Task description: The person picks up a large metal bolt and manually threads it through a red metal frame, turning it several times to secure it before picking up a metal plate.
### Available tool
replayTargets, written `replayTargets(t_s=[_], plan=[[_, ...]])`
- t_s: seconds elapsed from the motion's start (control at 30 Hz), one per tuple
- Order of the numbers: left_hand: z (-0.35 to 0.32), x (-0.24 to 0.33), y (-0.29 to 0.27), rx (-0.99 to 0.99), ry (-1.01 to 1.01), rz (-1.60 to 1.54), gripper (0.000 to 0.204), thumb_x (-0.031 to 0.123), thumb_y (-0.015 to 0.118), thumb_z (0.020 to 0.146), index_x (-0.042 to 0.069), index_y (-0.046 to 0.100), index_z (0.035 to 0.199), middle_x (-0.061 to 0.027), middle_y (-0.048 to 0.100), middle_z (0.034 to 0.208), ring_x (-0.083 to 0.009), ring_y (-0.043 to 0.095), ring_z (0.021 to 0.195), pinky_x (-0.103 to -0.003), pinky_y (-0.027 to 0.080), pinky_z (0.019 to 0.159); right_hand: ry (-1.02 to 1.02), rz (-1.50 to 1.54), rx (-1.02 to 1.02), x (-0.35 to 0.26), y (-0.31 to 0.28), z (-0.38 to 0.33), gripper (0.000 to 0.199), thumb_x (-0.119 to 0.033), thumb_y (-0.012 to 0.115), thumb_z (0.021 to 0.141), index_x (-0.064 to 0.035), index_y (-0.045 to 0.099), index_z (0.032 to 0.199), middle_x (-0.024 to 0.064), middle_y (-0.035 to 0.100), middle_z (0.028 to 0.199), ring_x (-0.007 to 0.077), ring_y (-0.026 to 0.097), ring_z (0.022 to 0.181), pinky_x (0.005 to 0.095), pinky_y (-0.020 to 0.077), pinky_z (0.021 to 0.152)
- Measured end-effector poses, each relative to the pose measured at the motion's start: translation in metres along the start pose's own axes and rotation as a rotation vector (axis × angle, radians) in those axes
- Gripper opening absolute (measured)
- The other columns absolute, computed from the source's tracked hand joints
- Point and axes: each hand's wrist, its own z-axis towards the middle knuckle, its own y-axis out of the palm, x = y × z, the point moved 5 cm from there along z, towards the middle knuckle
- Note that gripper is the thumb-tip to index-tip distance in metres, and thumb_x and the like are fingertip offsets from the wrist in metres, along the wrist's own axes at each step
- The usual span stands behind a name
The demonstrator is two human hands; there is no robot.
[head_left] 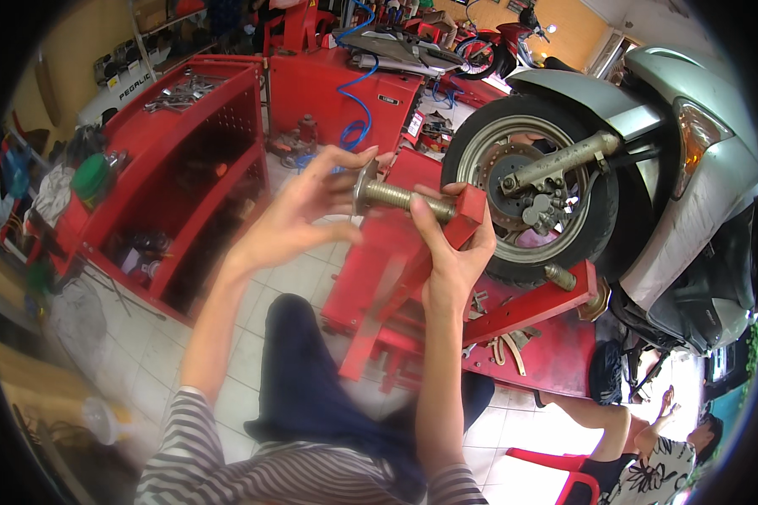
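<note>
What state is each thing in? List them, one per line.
Left hand: raised, fingers on the washer end of the bolt.
Right hand: gripping the red bracket.
Bolt: threaded, lying level through the bracket, held in the air.
Red bracket: held up, blurred lower down.
Wheel: mounted on the scooter, on the red lift.
Red cart: shelves open, tools on top.

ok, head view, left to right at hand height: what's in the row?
Red tool cart → left hand → threaded bolt with washer → right hand gripping the red tool's block → scooter front wheel → silver scooter body.
</note>
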Motion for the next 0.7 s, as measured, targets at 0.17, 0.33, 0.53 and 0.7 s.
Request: replayTargets(t_s=[0.17,0.33,0.53,0.7], plan=[[0.006,-0.006,0.005,0.039,0.064,-0.234,0.042,-0.005,0.064,0.088,0.006,0.044,0.123,-0.0179,0.033,0.155,-0.0269,0.042,0.138,-0.037,0.048,0.104,-0.014,-0.004,-0.008,-0.004,-0.001,0.0,0.037,-0.01,0.084,0.077,0.0002,0.058,0.102,0.0113,0.07,0.096,0.0161,0.066,0.091,0.0296,0.05,0.086],[0.011,0.001,0.004,0.069,0.152,-0.183,0.058,-0.006,0.065,0.086,0.009,0.04,0.136,-0.0158,0.037,0.152,-0.0249,0.044,0.136,-0.032,0.05,0.1,-0.034,-0.127,0.039,-0.001,-0.007,0.002,0.04,-0.009,0.085,0.075,-0.0002,0.058,0.104,0.0078,0.066,0.089,0.0161,0.066,0.09,0.0297,0.0494,0.084],[-0.008,-0.005,-0.005,0.115,-0.162,0.176,0.056,0.003,0.066,0.088,-0.002,0.045,0.139,-0.0116,0.056,0.124,-0.0207,0.063,0.098,-0.033,0.055,0.08,0.009,0.038,0.043,0.005,-0.004,0.0,0.044,-0.008,0.087,0.073,-0.0001,0.058,0.105,0.0087,0.066,0.09,0.0168,0.067,0.09,0.0299,0.0491,0.084],[-0.003,0.003,-0.004,0.119,-0.207,0.225,0.052,0.01,0.063,0.093,-0.003,0.045,0.141,-0.0151,0.059,0.127,-0.0201,0.064,0.098,-0.034,0.055,0.081,-0.025,0.031,0.021,0.004,-0.003,-0.001,0.045,-0.005,0.085,0.074,0.0002,0.056,0.108,0.0109,0.068,0.093,0.0185,0.068,0.093,0.0318,0.051,0.085]])
